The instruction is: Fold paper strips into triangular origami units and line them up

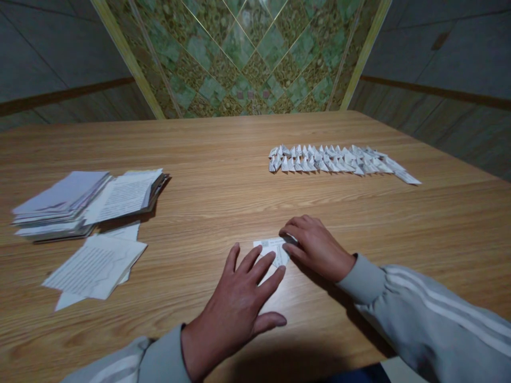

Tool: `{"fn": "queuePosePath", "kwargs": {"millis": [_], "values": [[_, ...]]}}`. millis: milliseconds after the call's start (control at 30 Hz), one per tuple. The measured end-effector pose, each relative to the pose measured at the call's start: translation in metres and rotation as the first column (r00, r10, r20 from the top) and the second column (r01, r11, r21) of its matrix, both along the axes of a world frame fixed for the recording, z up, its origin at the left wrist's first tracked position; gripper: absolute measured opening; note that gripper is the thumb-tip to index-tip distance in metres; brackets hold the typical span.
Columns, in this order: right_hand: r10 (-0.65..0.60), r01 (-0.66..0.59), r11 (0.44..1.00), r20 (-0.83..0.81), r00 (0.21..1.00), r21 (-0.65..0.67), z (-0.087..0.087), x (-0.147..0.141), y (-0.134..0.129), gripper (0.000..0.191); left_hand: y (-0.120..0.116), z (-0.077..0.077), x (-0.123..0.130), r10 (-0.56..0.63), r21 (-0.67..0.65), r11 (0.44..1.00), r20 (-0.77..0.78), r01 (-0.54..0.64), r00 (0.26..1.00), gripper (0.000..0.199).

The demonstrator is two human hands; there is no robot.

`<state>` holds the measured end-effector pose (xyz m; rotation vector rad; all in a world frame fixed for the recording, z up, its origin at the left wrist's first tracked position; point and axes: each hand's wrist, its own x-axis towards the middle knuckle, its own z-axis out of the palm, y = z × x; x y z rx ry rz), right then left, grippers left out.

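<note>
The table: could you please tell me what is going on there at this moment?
A person is handling a small paper on the wooden table. The left hand is spread with its fingertips over the paper, and the right hand has its fingers at the right edge; whether they pinch it is hard to tell. Farther off, toward the right, folded papers stand in two rows. On the left lies a stack of papers, with loose sheets nearer.

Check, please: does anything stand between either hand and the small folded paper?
No, nothing visible stands in the way. The right hand is at the right end of the folded paper, and the left hand overlaps its near side in this view. The paper stack and folded paper rows lie apart.
</note>
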<state>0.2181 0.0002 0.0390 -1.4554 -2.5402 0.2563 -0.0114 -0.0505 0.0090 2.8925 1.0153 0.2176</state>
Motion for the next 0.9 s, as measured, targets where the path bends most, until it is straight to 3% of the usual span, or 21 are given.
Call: {"fn": "queuePosePath", "kwargs": {"millis": [200,600,700,900], "values": [[0.014,0.031,0.980,0.222,0.975,-0.197,0.022,-0.024,0.017,0.029,0.001,-0.002,0.002,-0.002,0.011,1.000,0.009,0.002,1.000,0.069],[0.010,0.011,0.971,0.083,0.996,-0.240,0.015,-0.018,0.022,0.021,-0.001,-0.002,0.002,0.009,0.000,1.000,0.019,-0.009,1.000,0.063],[0.004,0.008,0.982,0.064,0.998,-0.187,0.011,-0.015,0.017,0.020,0.000,-0.003,0.001,0.014,-0.002,1.000,0.022,-0.014,1.000,0.060],[0.020,-0.030,0.997,0.139,0.990,0.072,0.004,-0.012,-0.002,0.009,0.002,-0.003,0.000,0.030,-0.018,0.999,0.027,-0.029,0.999,0.055]]}}
